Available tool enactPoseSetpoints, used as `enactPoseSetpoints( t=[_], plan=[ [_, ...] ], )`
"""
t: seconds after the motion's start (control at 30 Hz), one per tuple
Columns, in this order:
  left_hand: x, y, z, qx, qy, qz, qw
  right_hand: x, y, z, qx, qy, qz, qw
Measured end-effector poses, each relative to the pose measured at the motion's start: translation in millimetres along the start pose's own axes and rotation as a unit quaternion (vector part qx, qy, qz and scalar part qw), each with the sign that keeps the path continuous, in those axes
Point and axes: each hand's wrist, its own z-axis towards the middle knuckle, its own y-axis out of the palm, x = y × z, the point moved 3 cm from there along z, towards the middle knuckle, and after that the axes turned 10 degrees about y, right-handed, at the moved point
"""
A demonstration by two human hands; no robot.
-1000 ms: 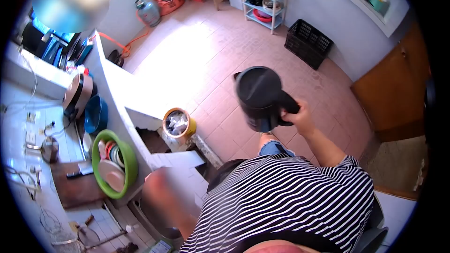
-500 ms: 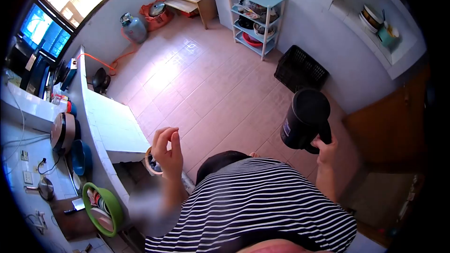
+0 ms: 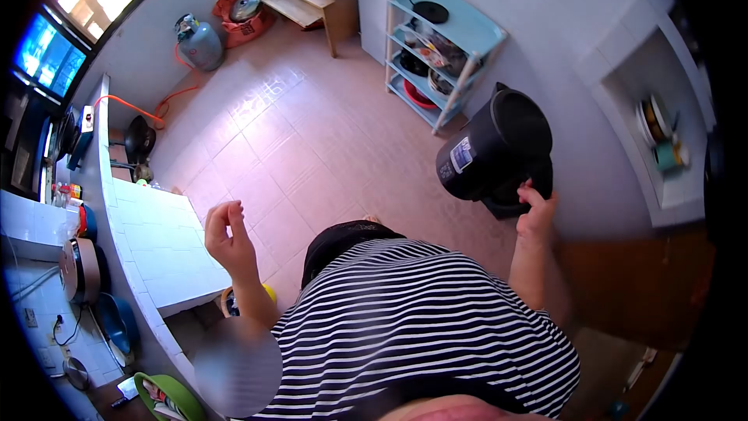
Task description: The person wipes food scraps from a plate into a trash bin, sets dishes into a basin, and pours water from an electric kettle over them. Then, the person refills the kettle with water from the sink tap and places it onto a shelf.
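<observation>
My right hand (image 3: 536, 214) is wrapped round the handle of a black electric kettle (image 3: 499, 144). The kettle is tilted in the air over the floor, its lid closed and a white label on its side. On the left, my left hand (image 3: 231, 243) is raised with its fingers curled in towards the thumb, and nothing shows between them. It hovers near the edge of a white tiled counter (image 3: 160, 242), not touching it. Ahead, a round black kettle base (image 3: 431, 12) with a cord lies on top of a light-blue shelf rack (image 3: 467, 19).
A gas cylinder (image 3: 200, 44) with an orange hose stands by the far wall, near a wooden stand (image 3: 331, 15). Left, a rice cooker (image 3: 80, 269), a blue basin (image 3: 117, 323) and a green basin (image 3: 175, 394) line the worktop. Dishes (image 3: 653, 123) sit in a wall niche.
The view has moved forward, and the shelf rack looks nearer. The kettle is more tilted and higher in view. My left hand has shifted left, its fingers still curled. The black crate is now hidden.
</observation>
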Motion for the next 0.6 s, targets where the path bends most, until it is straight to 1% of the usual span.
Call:
enactPoseSetpoints(
  t=[0.07, 0.1, 0.17, 0.23, 0.3, 0.37, 0.5, 0.57, 0.6],
  plan=[
    [-16, 23, 36, 0.006, -0.015, -0.034, 0.999, -9, 35, 43, -0.022, -0.007, 0.004, 1.000],
    [-21, 35, 51, 0.005, -0.018, -0.027, 0.999, -13, 51, 62, -0.032, -0.018, 0.014, 0.999],
    [-27, 61, 82, 0.008, 0.013, -0.042, 0.999, -22, 88, 101, -0.027, -0.023, 0.019, 0.999],
    [-35, 82, 97, -0.002, 0.006, -0.029, 1.000, -29, 118, 142, -0.038, -0.047, 0.030, 0.998],
    [-48, 101, 106, -0.012, -0.008, 0.023, 1.000, -32, 148, 188, -0.049, -0.054, 0.056, 0.996],
    [-57, 121, 113, -0.001, -0.047, 0.033, 0.998, -34, 178, 233, -0.026, -0.043, 0.080, 0.996],
    [-66, 161, 129, 0.037, -0.115, 0.061, 0.991, -22, 236, 337, -0.041, -0.065, 0.088, 0.993],
    [-61, 192, 149, 0.042, -0.128, 0.079, 0.988, -16, 265, 384, -0.033, -0.056, 0.072, 0.995],
    [-56, 211, 164, 0.042, -0.134, 0.089, 0.986, -16, 279, 407, -0.050, -0.053, 0.070, 0.995]
  ],
)
